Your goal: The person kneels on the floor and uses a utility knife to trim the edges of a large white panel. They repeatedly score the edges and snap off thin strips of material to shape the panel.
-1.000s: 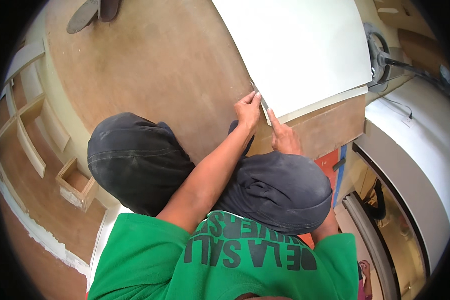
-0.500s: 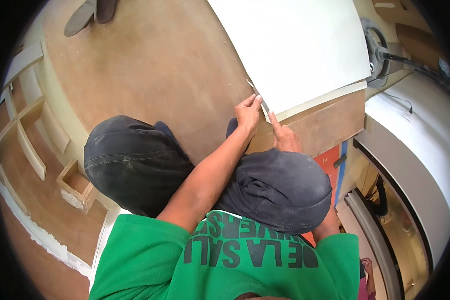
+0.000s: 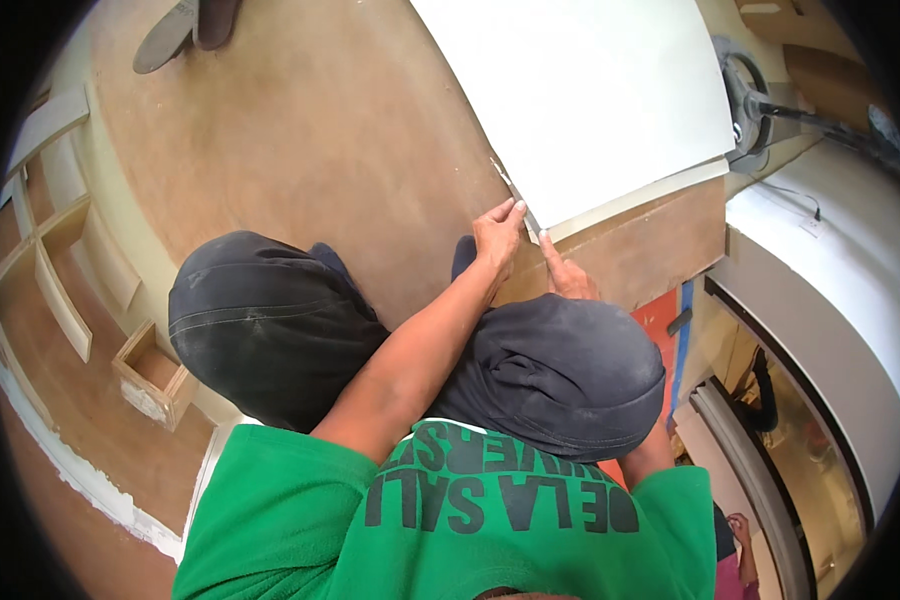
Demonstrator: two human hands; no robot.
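A large white sheet lies on a brown wooden board, its near corner reaching toward my knees. Along the sheet's left edge, close to that corner, runs a thin flat grey tool; its exact kind is hard to make out. My left hand pinches the tool's far part between thumb and fingers. At its near end is my right hand, index finger stretched along it and the other fingers curled, partly hidden behind my knee. Small pale shavings lie beside the sheet's edge, just beyond my left hand.
The brown board spreads ahead and left, with a pair of slippers on it. Wooden frame pieces and a small open wooden box are at left. A round-based black stand and white-topped counter are at right.
Both hands have slid slightly nearer to me along the sheet's left edge, keeping their hold on the thin tool. The view has shifted a little.
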